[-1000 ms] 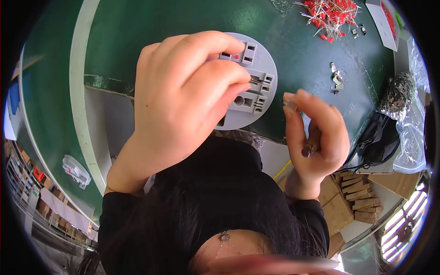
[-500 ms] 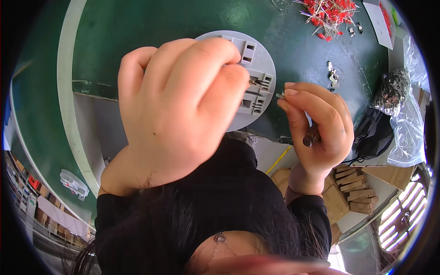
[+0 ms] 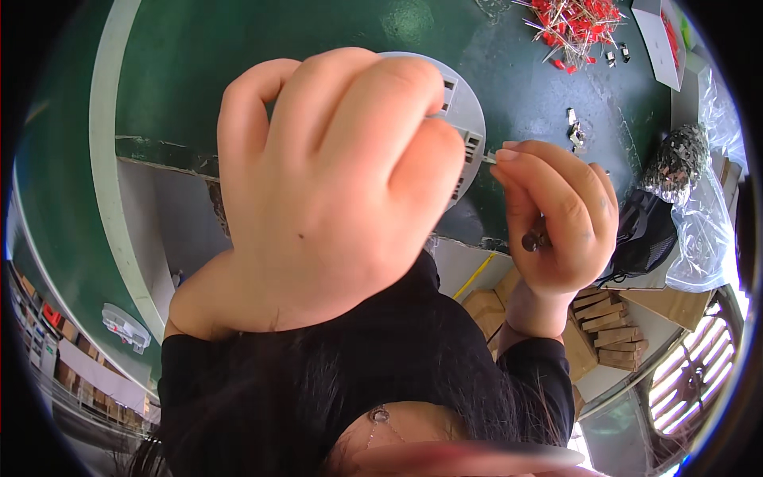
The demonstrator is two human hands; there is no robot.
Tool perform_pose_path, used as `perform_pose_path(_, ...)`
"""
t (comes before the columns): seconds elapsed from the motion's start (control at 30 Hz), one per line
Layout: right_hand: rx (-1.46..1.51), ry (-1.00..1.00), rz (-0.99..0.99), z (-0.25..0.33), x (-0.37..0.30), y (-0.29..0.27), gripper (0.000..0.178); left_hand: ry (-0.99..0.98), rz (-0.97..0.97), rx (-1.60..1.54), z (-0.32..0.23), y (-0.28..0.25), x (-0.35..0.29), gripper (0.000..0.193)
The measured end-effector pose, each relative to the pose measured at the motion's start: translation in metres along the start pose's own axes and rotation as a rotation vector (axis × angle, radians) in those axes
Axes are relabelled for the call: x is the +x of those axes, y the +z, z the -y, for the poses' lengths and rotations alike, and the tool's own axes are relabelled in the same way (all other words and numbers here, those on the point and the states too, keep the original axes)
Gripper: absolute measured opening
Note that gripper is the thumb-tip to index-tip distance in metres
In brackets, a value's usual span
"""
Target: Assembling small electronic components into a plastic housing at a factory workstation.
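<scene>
My left hand [image 3: 334, 191] is closed in a pinch above a round grey disc [image 3: 472, 107] and hides most of it. Whatever its fingertips hold cannot be made out. Slotted grey blocks [image 3: 470, 145] show on the disc's right side. Just right of the disc, my right hand [image 3: 568, 211] pinches a small thin metal piece [image 3: 488, 159] between thumb and forefinger. The end of a dark brown rod-like handle [image 3: 534, 239] pokes out of the same hand, tucked under its curled fingers.
Beyond my right hand, small metal clips [image 3: 576, 131] lie on the green table [image 3: 318, 24]. Farther back is a heap of red parts with thin wire legs [image 3: 572, 28], beside a white box [image 3: 658, 40]. At right are a silvery bundle [image 3: 679, 163] and a clear plastic bag [image 3: 699, 246].
My left hand has shifted right and covers more of the disc. My right hand has barely moved and keeps its pinch on the metal piece.
</scene>
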State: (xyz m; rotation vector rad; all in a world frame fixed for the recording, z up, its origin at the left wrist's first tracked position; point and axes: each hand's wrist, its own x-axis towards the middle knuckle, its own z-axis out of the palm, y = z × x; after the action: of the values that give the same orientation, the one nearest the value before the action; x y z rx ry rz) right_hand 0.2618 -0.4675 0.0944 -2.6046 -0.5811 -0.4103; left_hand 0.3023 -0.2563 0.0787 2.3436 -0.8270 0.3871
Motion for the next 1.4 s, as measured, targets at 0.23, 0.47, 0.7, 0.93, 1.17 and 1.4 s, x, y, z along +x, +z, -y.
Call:
perform_pose_path(0.23, -0.064, -0.053, 0.041, -0.002, 0.003, -0.004, 0.028, -0.003, 0.004, -0.047, 0.002, 0.002, 0.002, 0.024)
perform_pose_path(0.47, -0.046, -0.077, 0.085, 0.001, 0.009, -0.008, 0.029, -0.017, -0.030, -0.104, 0.004, 0.007, -0.001, 0.024)
perform_pose_path(0.7, -0.071, -0.117, 0.076, -0.003, 0.009, -0.008, 0.027, -0.028, -0.042, -0.155, 0.005, 0.009, -0.001, 0.025)
perform_pose_path(0.93, -0.078, -0.122, 0.093, -0.001, 0.013, -0.011, 0.027, -0.033, -0.041, -0.129, 0.006, 0.008, -0.001, 0.025)
perform_pose_path(1.17, -0.030, -0.042, 0.120, 0.006, 0.011, -0.014, 0.025, -0.024, -0.051, -0.120, 0.009, 0.008, -0.005, 0.025)
perform_pose_path(1.4, -0.048, -0.041, 0.104, 0.008, 0.011, -0.008, 0.022, -0.030, -0.051, -0.118, 0.009, 0.006, -0.005, 0.024)
